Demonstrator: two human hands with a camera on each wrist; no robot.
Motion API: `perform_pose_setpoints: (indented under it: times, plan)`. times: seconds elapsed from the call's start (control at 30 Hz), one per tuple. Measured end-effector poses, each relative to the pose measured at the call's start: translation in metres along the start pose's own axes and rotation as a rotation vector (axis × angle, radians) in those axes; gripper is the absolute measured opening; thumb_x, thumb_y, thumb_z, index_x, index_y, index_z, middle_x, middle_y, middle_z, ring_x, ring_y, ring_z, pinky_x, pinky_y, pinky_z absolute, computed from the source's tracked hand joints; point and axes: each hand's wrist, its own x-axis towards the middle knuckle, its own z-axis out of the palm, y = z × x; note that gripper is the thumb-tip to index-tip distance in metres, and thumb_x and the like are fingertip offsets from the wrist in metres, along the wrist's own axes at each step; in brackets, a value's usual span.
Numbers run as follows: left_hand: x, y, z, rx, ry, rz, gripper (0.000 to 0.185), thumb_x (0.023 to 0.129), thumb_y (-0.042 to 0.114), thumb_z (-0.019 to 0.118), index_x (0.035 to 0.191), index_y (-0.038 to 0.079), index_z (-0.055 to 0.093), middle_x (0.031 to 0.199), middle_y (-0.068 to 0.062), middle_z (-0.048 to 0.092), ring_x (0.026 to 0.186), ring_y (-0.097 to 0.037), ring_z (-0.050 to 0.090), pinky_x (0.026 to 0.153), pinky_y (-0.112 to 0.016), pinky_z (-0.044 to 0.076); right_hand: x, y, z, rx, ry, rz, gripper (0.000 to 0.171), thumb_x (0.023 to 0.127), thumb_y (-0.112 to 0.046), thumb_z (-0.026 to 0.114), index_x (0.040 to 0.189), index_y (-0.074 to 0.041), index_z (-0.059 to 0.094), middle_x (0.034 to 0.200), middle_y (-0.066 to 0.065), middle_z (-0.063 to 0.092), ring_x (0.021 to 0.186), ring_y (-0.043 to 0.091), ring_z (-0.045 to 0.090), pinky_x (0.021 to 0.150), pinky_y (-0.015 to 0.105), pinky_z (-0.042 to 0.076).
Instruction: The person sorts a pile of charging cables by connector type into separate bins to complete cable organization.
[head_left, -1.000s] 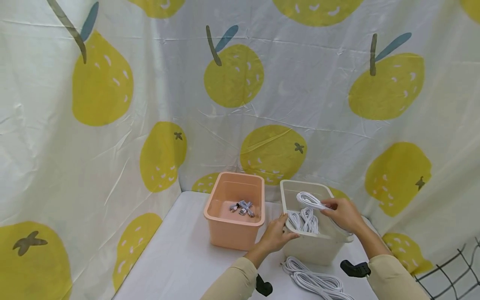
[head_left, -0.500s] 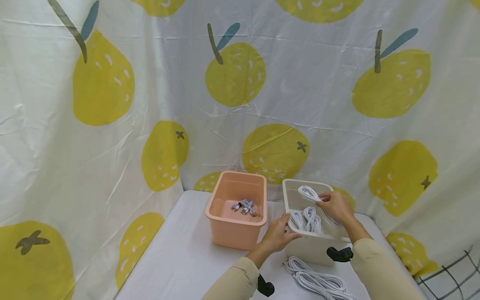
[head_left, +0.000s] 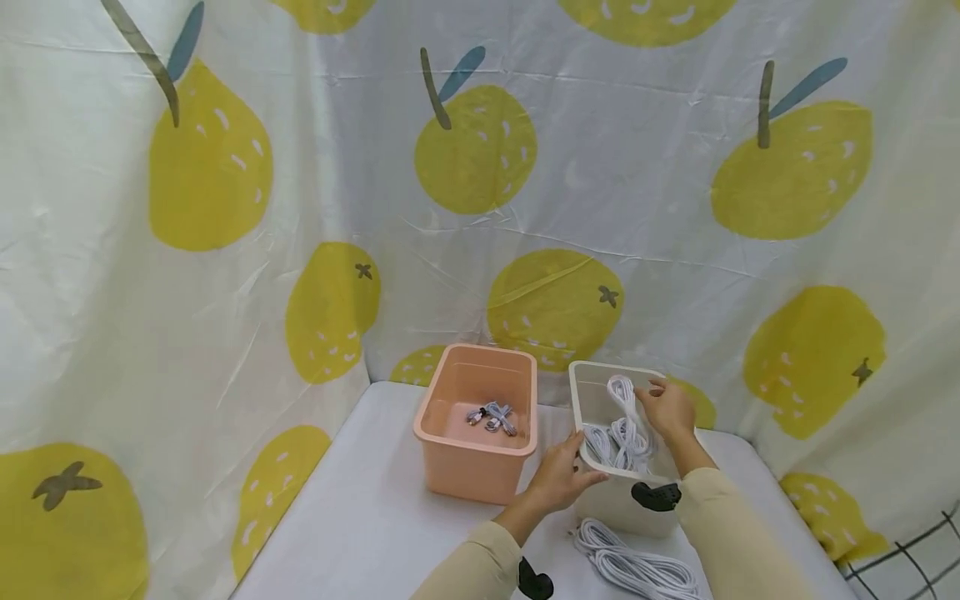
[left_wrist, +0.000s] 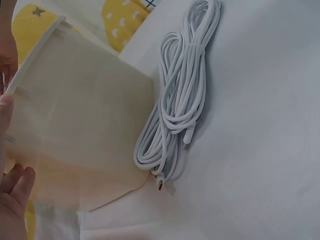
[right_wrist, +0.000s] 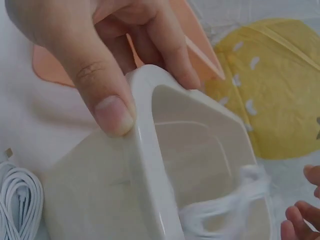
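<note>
My left hand (head_left: 558, 477) grips the near left corner of a cream plastic bin (head_left: 624, 510), thumb outside and fingers over the rim. Inside the bin lie several coiled white cables (head_left: 600, 443). One white cable bundle (head_left: 622, 393) stands upright against the inner wall there, blurred in the right wrist view. My right hand (head_left: 667, 410) is over the bin's right side. In the right wrist view its fingers (right_wrist: 299, 220) are spread apart from the bundle, with nothing between them. In the left wrist view, the left fingers (left_wrist: 22, 182) show at the bin's side.
A peach bin (head_left: 474, 473) with several small grey tied cables (head_left: 493, 415) stands left of the cream one. Long coiled white cables (head_left: 637, 565) lie on the white table (head_left: 360, 517) before the cream bin. A fruit-print curtain (head_left: 637, 167) hangs behind; black wire mesh (head_left: 918, 554) is at right.
My right hand has moved left and further in over the cream bin and has let go of the white cable bundle, which has turned upright inside. The left hand keeps its grip on the rim.
</note>
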Motion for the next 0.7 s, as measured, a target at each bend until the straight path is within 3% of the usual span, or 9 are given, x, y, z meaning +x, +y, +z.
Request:
perform_pose_setpoints:
  times: [0.27, 0.7]
  plan:
    - [0.000, 0.003, 0.000, -0.026, 0.007, 0.010, 0.071, 0.092, 0.029, 0.082, 0.152, 0.012, 0.048, 0.153, -0.006, 0.051, 0.131, -0.017, 0.055, 0.091, -0.023, 0.053, -0.005, 0.002, -0.006, 0.031, -0.074, -0.052, 0.052, 0.098, -0.021, 0.066, 0.137, 0.012, 0.057, 0.119, 0.031, 0.068, 0.109, 0.049, 0.062, 0.090, 0.057, 0.049]
    - [0.000, 0.002, 0.000, 0.055, -0.003, -0.026, 0.075, 0.092, 0.038, 0.080, 0.154, 0.011, 0.047, 0.154, -0.010, 0.049, 0.131, -0.019, 0.055, 0.100, -0.030, 0.051, -0.014, 0.004, -0.005, -0.009, -0.124, -0.130, 0.046, 0.096, -0.019, 0.068, 0.130, 0.011, 0.062, 0.113, 0.028, 0.071, 0.109, 0.050, 0.063, 0.092, 0.060, 0.048]
